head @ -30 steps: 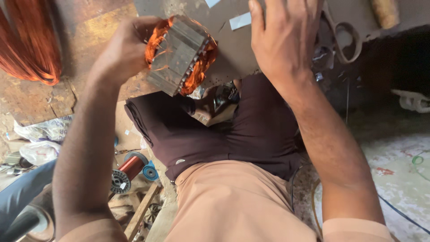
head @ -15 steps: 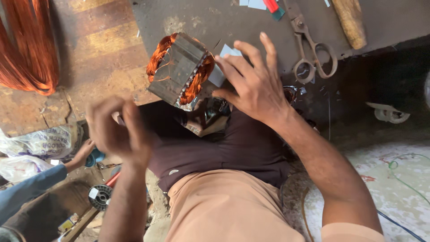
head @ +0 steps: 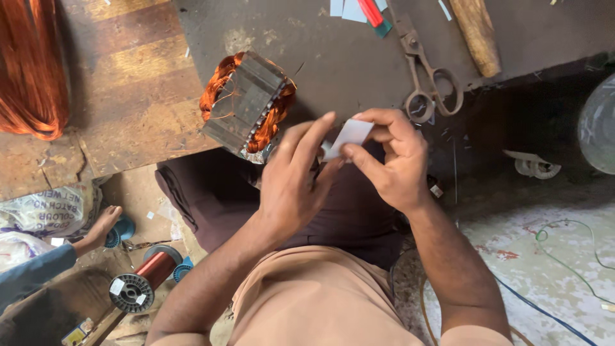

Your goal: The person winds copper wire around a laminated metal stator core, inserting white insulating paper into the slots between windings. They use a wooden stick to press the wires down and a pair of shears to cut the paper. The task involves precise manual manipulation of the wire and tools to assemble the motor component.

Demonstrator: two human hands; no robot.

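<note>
Right, both hands up over my lap, working this small white paper slip. My right hand pinches it betw. thumb and forefinger at the lower edge, my left hand has its fingertips closed on the other side, forefinger laid along the top. Slip sits in the air just in front of the bench edge, near the stator, not touching it. Stator lies tilted on the dark metal plate, copper windings bulging out both ends, steel core w/ slots facing me.

Way I'd judge it, to do this well: keep the pinch light so the slip doesn't crumple, crease it straight along its length, edges matched, thumbs pressing evenly. A skewed fold would prob. snag on the copper wire in a slot.

Scissors lie on the plate just past my right hand, wooden handle beyond them. Copper wire spool down on the floor by my left knee, loose copper coil bundle far left on the wooden board
</note>
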